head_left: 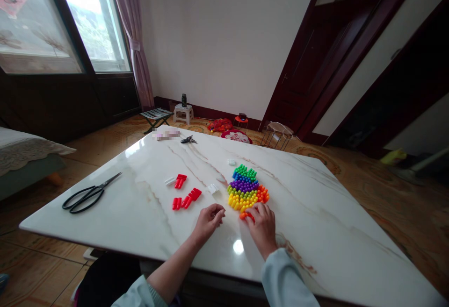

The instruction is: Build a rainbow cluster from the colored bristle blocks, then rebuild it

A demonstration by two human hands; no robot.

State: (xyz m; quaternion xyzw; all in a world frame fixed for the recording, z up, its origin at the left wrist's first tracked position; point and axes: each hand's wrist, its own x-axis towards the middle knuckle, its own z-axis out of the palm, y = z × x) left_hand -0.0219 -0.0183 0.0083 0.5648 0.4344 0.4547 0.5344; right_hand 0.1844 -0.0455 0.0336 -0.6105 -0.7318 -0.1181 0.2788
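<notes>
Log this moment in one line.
left hand: curled, contents unclear | right hand: holding orange pieces | red pieces: beyond left hand | scissors: on table, left

I have before me, on the white marbled table [322,209], a compact cluster [244,185] of small, shiny, rounded plastic pieces: green at the far end, then blue, purple, olive and yellow toward me, with orange on the right side. I touch orange pieces [242,215] at its near edge. To the left, short red plastic pieces [191,197] lie in small groups, near white plastic pieces [213,188].
</notes>
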